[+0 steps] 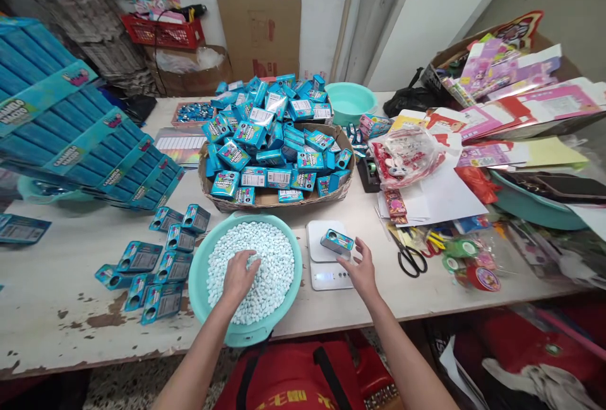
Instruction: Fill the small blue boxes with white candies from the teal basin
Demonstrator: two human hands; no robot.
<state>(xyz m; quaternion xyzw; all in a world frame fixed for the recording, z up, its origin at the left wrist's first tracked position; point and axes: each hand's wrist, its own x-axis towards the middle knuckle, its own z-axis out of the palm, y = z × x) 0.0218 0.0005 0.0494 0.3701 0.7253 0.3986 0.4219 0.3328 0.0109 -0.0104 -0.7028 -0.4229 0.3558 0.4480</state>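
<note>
With the left hand (240, 276), loosely curled, reaching into small pale pellets (279, 257) in a turquoise basin (292, 293); impossible to tell whether holding any. With the right hand (360, 268), half open, thumb and fingers parted, close beside a blue box (338, 243) on the white scale (316, 240); contact unclear. Left of the basin, on the surface (71, 258), more blue boxes (174, 266); right of the scale, black-handled scissors (411, 261).

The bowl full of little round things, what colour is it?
The bowl is light turquoise, best seen in the head view.
</note>
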